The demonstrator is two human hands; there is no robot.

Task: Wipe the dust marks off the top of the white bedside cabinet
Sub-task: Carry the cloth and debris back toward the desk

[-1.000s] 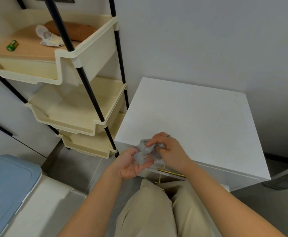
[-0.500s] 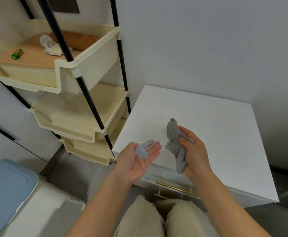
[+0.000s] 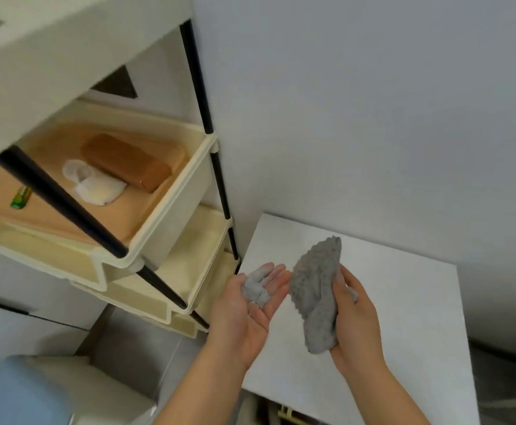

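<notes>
The white bedside cabinet [image 3: 403, 289] stands against the wall at lower right, its top bare and pale. My right hand [image 3: 357, 326] is shut on a grey knobbly cloth [image 3: 318, 289], held upright above the cabinet's left part. My left hand [image 3: 247, 308] lies palm up just left of the cloth, fingers apart, with grey dust smeared over the fingers and upper palm. The two hands are close but apart.
A cream tiered rack [image 3: 158, 240] with black poles stands left of the cabinet; its shelf holds a brown box [image 3: 128, 164], a white pouch [image 3: 97, 185] and a green battery [image 3: 21, 197]. A blue-lidded bin [image 3: 14, 394] sits at lower left.
The hands have parted: the right one lifted the cloth away from the left palm, leaving it open and dusty. The view has tilted upward, so the rack looms larger.
</notes>
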